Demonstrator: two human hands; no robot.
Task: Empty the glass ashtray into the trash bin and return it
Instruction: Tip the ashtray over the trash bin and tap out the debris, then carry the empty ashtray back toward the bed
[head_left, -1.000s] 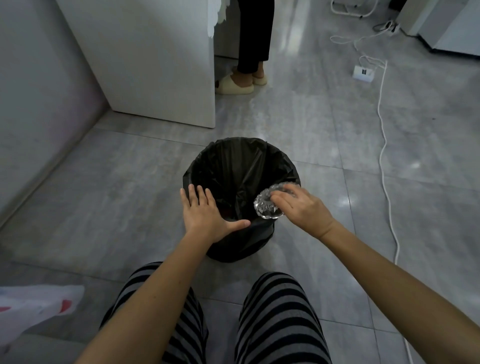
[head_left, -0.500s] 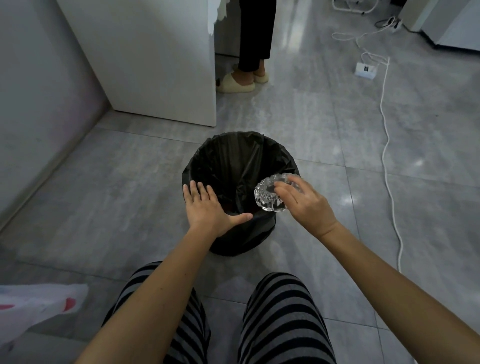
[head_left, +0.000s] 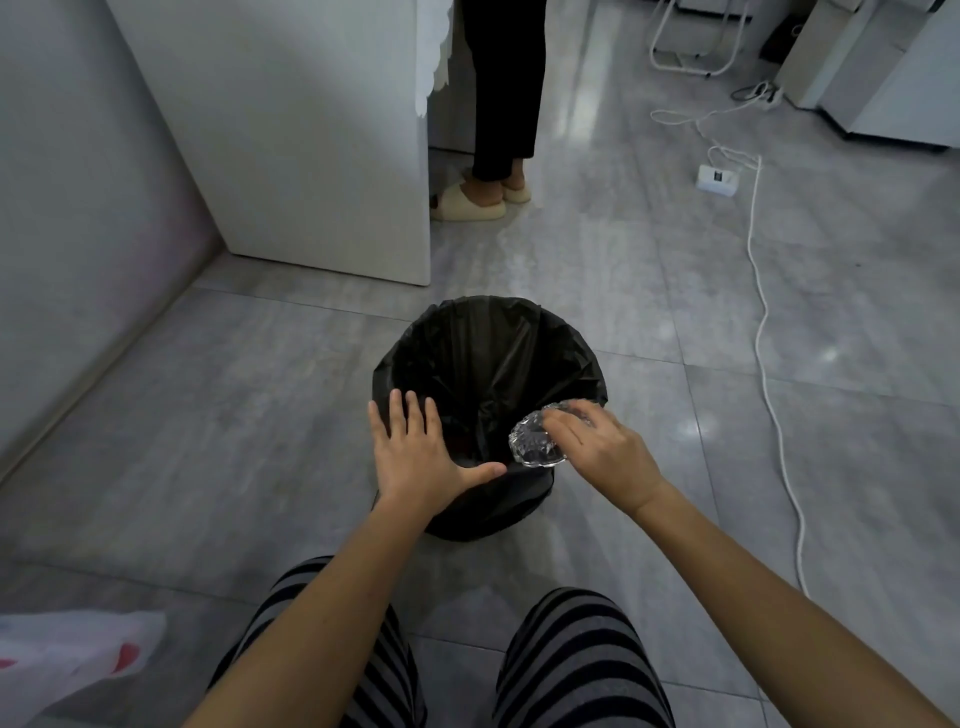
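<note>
A round trash bin (head_left: 447, 338) lined with a black bag stands on the grey tiled floor in front of my knees. My right hand (head_left: 602, 457) grips the cut-glass ashtray (head_left: 532, 441), tipped on its side over the bin's near right rim. My left hand (head_left: 415, 457) lies flat with fingers spread over the bin's near left rim, holding nothing. The inside of the bin is dark; its contents cannot be made out.
A white cabinet (head_left: 291, 135) stands behind the bin on the left, with a person's legs in slippers (head_left: 483, 200) beside it. A white cable (head_left: 769, 364) and power strip (head_left: 718, 179) run along the floor on the right. A plastic bag (head_left: 62, 654) lies at lower left.
The ashtray in my right hand has stayed tipped over the bin's right rim, shifting only slightly. My left hand has kept its place on the left rim.
</note>
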